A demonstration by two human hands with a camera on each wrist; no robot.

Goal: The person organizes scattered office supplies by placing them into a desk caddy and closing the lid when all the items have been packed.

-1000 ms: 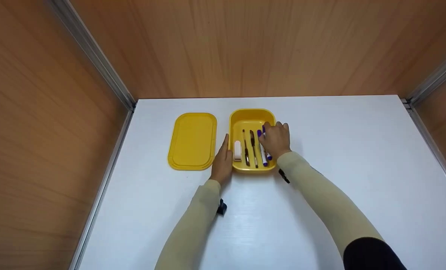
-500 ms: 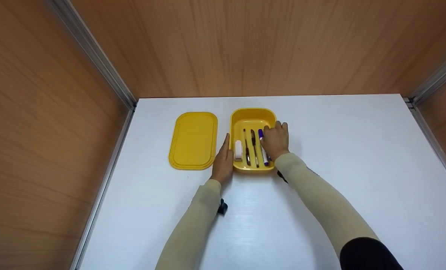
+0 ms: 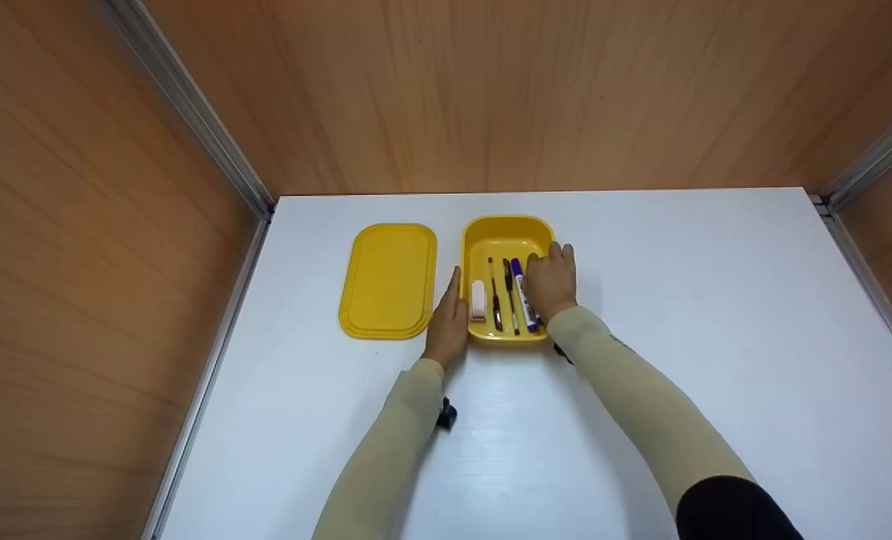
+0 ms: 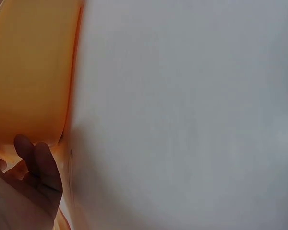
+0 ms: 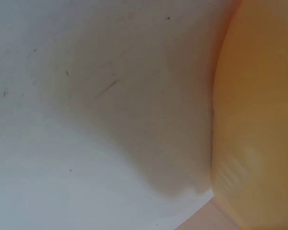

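Yellow box (image 3: 507,231) sits open mid-bench (image 3: 678,315), holding a white eraser (image 3: 479,299), two dark pens (image 3: 503,294) and a purple marker (image 3: 523,292) side by side. Right hand (image 3: 553,281) rests over the box's right rim, fingers loosely curled by the marker; grip on it can't be told. Left hand (image 3: 449,319) lies flat against the box's left wall, fingers straight, holding nothing. Yellow lid (image 3: 388,280) lies just left of that hand
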